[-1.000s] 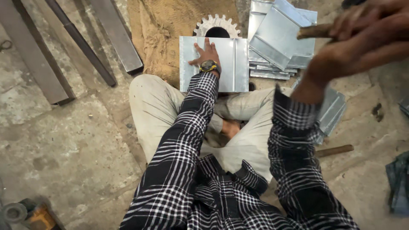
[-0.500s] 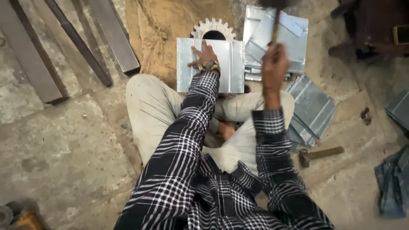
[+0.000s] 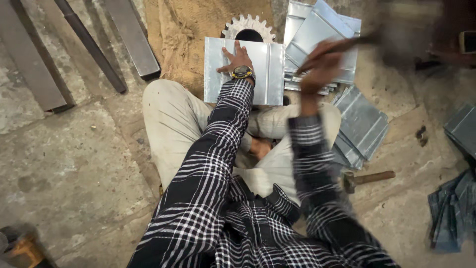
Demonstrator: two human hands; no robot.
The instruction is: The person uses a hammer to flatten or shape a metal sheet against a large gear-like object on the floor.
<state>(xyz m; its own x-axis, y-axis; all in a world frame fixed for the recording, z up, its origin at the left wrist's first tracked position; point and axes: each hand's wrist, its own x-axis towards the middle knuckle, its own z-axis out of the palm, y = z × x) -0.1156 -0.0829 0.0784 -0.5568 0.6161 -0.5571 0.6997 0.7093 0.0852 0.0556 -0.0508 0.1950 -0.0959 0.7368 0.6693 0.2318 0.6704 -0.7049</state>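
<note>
My left hand [image 3: 237,60], with a watch on its wrist, lies flat with spread fingers on a folded grey metal sheet [image 3: 267,79]. The sheet rests on a toothed steel gear [image 3: 248,24] in front of my crossed legs. Blurred by motion, my right hand [image 3: 320,67] is closed around a wooden tool handle [image 3: 349,43] that slants up to the right. It hovers just right of the sheet, above a stack of similar metal sheets [image 3: 325,25]. The tool's head is smeared and cannot be made out.
More folded sheets [image 3: 364,124] lie by my right knee, and others [image 3: 461,129] at the right edge. A hammer [image 3: 369,177] lies on the concrete floor. Flat steel bars [image 3: 131,37] and a dark rod [image 3: 91,47] rest at the upper left. Burlap [image 3: 193,25] covers the ground under the gear.
My right hand has swung down from close to the camera toward the sheets, and the tool now slants right. My left hand has stayed on the sheet.
</note>
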